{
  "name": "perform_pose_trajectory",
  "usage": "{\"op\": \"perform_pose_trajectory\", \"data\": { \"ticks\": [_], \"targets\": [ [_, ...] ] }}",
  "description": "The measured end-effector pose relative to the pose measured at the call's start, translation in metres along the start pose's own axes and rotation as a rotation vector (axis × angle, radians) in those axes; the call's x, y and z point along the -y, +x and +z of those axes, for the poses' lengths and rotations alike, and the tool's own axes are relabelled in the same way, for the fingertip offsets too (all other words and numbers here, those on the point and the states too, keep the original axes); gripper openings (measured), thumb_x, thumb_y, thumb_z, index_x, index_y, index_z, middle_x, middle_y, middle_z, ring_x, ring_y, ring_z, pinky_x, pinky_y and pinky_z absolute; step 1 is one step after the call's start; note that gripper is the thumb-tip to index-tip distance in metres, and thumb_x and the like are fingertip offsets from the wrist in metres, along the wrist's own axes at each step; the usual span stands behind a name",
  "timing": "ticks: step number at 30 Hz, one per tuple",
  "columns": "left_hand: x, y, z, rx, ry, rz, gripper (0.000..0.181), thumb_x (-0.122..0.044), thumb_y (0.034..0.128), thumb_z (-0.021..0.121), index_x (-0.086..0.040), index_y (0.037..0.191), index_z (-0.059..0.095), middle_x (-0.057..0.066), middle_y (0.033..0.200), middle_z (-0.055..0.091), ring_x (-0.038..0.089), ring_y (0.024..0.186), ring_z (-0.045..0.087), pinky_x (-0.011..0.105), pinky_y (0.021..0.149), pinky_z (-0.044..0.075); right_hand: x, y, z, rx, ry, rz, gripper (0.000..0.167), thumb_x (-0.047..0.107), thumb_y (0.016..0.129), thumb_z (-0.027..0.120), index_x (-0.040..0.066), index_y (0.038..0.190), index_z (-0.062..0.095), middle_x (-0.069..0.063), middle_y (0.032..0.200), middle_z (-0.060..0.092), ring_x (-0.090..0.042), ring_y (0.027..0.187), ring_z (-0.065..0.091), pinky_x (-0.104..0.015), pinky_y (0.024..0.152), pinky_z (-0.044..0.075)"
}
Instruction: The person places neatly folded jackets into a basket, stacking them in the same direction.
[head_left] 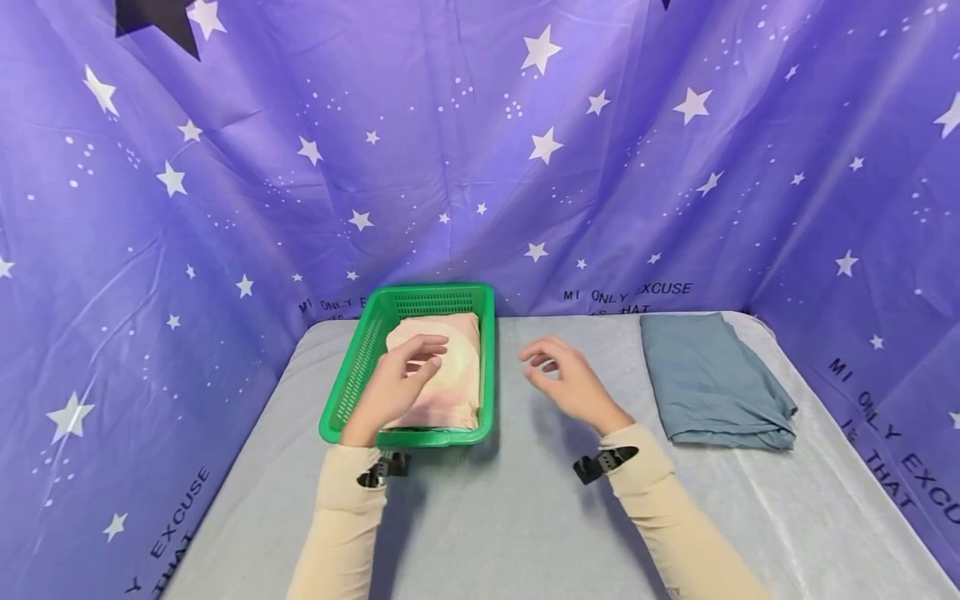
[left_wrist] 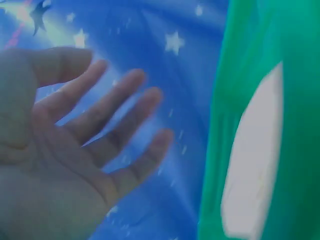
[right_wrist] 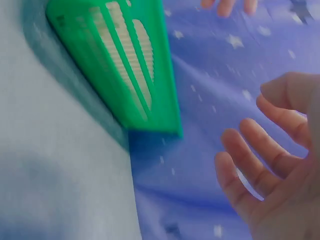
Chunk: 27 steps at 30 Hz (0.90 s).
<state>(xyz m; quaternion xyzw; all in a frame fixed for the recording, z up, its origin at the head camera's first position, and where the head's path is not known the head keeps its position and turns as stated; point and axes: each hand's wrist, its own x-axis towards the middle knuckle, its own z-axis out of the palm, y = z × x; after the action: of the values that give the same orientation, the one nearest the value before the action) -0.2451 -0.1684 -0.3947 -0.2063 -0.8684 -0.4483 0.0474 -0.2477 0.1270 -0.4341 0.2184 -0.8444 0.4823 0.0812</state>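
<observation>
In the head view a green basket [head_left: 486, 375] stands at the back left of the table, with folded pale pink cloth [head_left: 459, 367] inside. My left hand [head_left: 397, 387] hovers above the cloth, fingers loosely bent, holding nothing; the left wrist view shows the same hand [left_wrist: 75, 140] with fingers spread beside the basket [left_wrist: 300, 150]. To the right of the basket, my right hand [head_left: 573, 383] is held over the table, its fingers relaxed. The right wrist view shows that hand [right_wrist: 280, 170] empty, and the side of the basket [right_wrist: 115, 75].
A folded blue-grey cloth [head_left: 716, 383] lies at the right of the table, beyond my right hand. The table [head_left: 495, 533] has a light grey cover. Purple curtains with white stars [head_left: 450, 150] hang behind it and at both sides.
</observation>
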Motion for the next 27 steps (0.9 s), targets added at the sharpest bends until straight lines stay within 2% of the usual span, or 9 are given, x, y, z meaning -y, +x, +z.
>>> {"op": "perform_pose_trajectory", "data": {
  "ticks": [2,4,7,10,12,16,20,24,27],
  "targets": [
    [-0.005,0.0,0.019,-0.048,-0.074,0.025,0.028,-0.013,0.1023,0.061,-0.015,0.13,0.067,0.008,0.122,0.074,0.025,0.114,0.068,0.051,0.098,0.054,-0.009,-0.01,-0.016,-0.072,0.032,0.032,0.02,0.007,0.097,0.067,0.005,0.117,0.069,-0.012,0.124,0.066,-0.03,0.109,0.066,-0.043,0.095,0.055],
    [-0.008,0.0,0.038,-0.087,-0.107,0.045,0.026,-0.011,0.1015,0.062,-0.014,0.126,0.069,0.008,0.119,0.074,0.023,0.111,0.068,0.05,0.095,0.055,-0.017,-0.02,-0.031,-0.152,0.056,0.067,0.021,0.007,0.098,0.066,0.004,0.118,0.069,-0.015,0.125,0.064,-0.029,0.11,0.066,-0.034,0.094,0.054],
    [-0.013,0.0,0.066,-0.14,-0.129,0.074,0.022,-0.01,0.1006,0.063,-0.014,0.121,0.072,0.007,0.114,0.075,0.019,0.102,0.069,0.042,0.089,0.057,-0.029,-0.036,-0.053,-0.288,0.067,0.144,0.023,0.008,0.099,0.064,0.001,0.121,0.067,-0.013,0.126,0.061,-0.016,0.108,0.065,-0.018,0.09,0.05],
    [-0.019,0.002,0.092,-0.166,-0.18,0.11,0.021,-0.008,0.0998,0.063,-0.013,0.119,0.072,0.009,0.111,0.075,0.019,0.097,0.07,0.033,0.082,0.057,-0.039,-0.053,-0.073,-0.434,0.094,0.225,0.025,0.007,0.099,0.064,-0.003,0.122,0.065,-0.002,0.119,0.063,-0.001,0.1,0.062,-0.011,0.082,0.048],
    [-0.024,0.004,0.107,-0.169,-0.207,0.131,0.024,-0.007,0.0987,0.063,-0.014,0.12,0.071,0.009,0.109,0.076,0.02,0.095,0.07,0.029,0.081,0.057,-0.044,-0.063,-0.085,-0.509,0.109,0.286,0.026,0.006,0.098,0.064,-0.003,0.122,0.064,0.009,0.11,0.063,0.005,0.094,0.06,-0.011,0.077,0.046],
    [-0.03,0.007,0.13,-0.154,-0.258,0.133,0.029,-0.003,0.0967,0.063,-0.017,0.122,0.069,0.008,0.104,0.076,0.023,0.093,0.071,0.029,0.081,0.057,-0.052,-0.079,-0.106,-0.644,0.143,0.437,0.024,0.008,0.098,0.064,0.002,0.121,0.065,0.024,0.095,0.06,0.005,0.085,0.056,-0.014,0.069,0.043],
    [-0.035,0.012,0.152,-0.122,-0.268,0.102,0.028,-0.003,0.0966,0.062,-0.016,0.12,0.069,0.007,0.1,0.076,0.021,0.092,0.072,0.027,0.08,0.058,-0.063,-0.095,-0.129,-0.784,0.213,0.555,0.018,0.007,0.096,0.064,0.012,0.113,0.068,0.024,0.092,0.061,0.004,0.08,0.055,-0.011,0.067,0.043],
    [-0.045,0.017,0.172,-0.084,-0.259,0.079,0.025,-0.004,0.0958,0.062,-0.014,0.117,0.07,0.011,0.099,0.076,0.018,0.09,0.071,0.024,0.08,0.058,-0.071,-0.11,-0.151,-0.908,0.353,0.582,0.019,0.002,0.094,0.064,0.017,0.104,0.07,0.018,0.09,0.063,0.004,0.076,0.059,-0.009,0.066,0.045],
    [-0.051,0.022,0.19,-0.055,-0.283,0.048,0.023,-0.004,0.0947,0.063,-0.014,0.114,0.071,0.011,0.098,0.077,0.012,0.087,0.07,0.022,0.079,0.057,-0.077,-0.12,-0.165,-0.952,0.376,0.606,0.02,0.0,0.093,0.065,0.018,0.102,0.07,0.017,0.089,0.063,0.004,0.075,0.059,-0.008,0.065,0.044]
  ]
}}
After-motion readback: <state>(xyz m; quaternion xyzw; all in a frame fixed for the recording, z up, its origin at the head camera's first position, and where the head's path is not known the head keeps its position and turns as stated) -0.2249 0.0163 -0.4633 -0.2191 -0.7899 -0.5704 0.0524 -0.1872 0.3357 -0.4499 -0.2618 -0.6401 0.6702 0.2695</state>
